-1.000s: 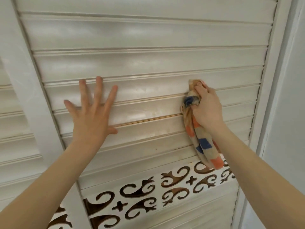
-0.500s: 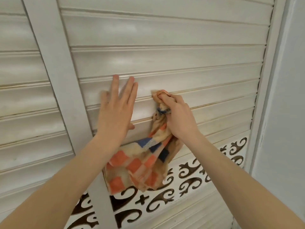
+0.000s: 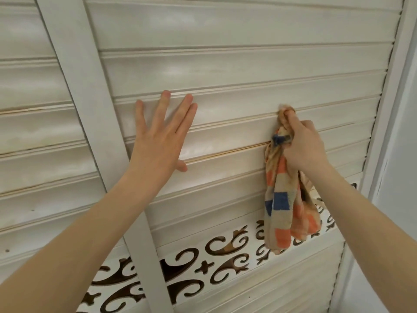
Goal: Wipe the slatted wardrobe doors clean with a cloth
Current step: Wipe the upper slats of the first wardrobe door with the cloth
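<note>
A white slatted wardrobe door (image 3: 237, 71) fills the view. My left hand (image 3: 162, 134) lies flat on its slats, fingers straight and spread, just right of the upright frame bar. My right hand (image 3: 300, 145) grips a bunched checked cloth (image 3: 282, 204) in tan, orange and blue. The cloth's top is pressed into a groove between two slats on the door's right part, and the rest hangs down below my fist.
A second slatted door (image 3: 33, 132) lies to the left behind the upright frame bar (image 3: 90, 123). Below the slats runs a band of dark scroll cut-outs (image 3: 225, 260). A plain white wall (image 3: 397, 168) borders the door on the right.
My right hand slid the cloth along the groove from beside my left hand back toward the door's right side. The left hand stays flat on the slats.
</note>
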